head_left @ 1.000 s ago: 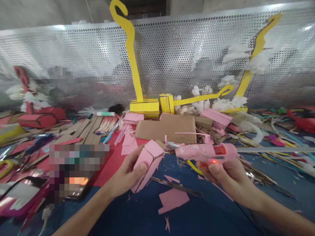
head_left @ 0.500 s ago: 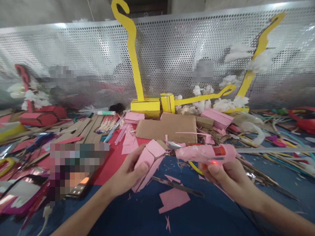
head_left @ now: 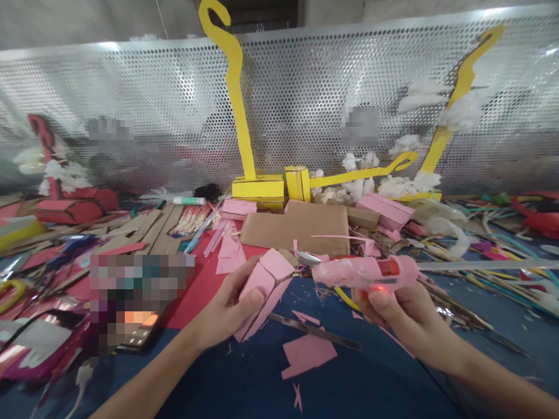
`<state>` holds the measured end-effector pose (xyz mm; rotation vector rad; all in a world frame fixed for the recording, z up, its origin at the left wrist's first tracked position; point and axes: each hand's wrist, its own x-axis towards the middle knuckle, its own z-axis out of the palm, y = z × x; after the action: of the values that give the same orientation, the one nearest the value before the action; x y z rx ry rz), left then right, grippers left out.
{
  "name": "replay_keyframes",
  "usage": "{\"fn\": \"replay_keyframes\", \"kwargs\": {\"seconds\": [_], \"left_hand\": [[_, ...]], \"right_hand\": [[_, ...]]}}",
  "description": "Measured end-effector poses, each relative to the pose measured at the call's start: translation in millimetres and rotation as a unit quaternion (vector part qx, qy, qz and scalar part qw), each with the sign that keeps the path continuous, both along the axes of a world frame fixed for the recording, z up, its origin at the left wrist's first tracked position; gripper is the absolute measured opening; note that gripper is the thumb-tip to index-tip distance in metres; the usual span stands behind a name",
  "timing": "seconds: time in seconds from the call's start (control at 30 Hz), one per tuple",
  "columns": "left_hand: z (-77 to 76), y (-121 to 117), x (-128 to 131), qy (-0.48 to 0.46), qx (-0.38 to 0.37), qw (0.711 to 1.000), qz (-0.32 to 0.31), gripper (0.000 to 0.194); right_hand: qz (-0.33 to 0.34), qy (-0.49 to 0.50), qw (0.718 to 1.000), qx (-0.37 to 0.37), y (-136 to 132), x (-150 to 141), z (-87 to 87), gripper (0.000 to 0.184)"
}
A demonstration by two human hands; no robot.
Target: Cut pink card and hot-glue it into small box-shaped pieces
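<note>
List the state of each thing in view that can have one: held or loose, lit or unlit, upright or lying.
Left hand, closed around pink box
Pink box, held, tilted
Right hand, gripping glue gun
Glue gun, light on, glue stick in back
Left yellow hook, upright
Middle yellow hook, lying over
Right yellow hook, leaning
Metal strip, loose, flat

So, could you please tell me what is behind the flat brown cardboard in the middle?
Behind the brown cardboard are a yellow base with a tall yellow hook and a yellow block; anything low directly behind it is covered.
</note>
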<state>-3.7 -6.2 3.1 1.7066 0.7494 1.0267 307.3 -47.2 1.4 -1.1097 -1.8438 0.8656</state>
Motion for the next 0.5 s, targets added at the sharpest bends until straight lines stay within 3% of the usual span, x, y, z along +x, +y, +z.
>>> {"fn": "replay_keyframes", "kwargs": {"seconds": [0.27, 0.5], "left_hand": [[7.6, -3.3, 6.4, -0.020, -0.004, 1.000, -0.020, 0.058], [4.8, -2.2, 5.4, -0.024, -0.010, 0.999, -0.022, 0.059]], "right_hand": [[0.007, 0.001, 1.000, 0.021, -1.4, -4.7, 7.4, 0.050], [0.001, 0.012, 0.999, 0.050, -1.5, -3.8, 2.5, 0.045]]}}
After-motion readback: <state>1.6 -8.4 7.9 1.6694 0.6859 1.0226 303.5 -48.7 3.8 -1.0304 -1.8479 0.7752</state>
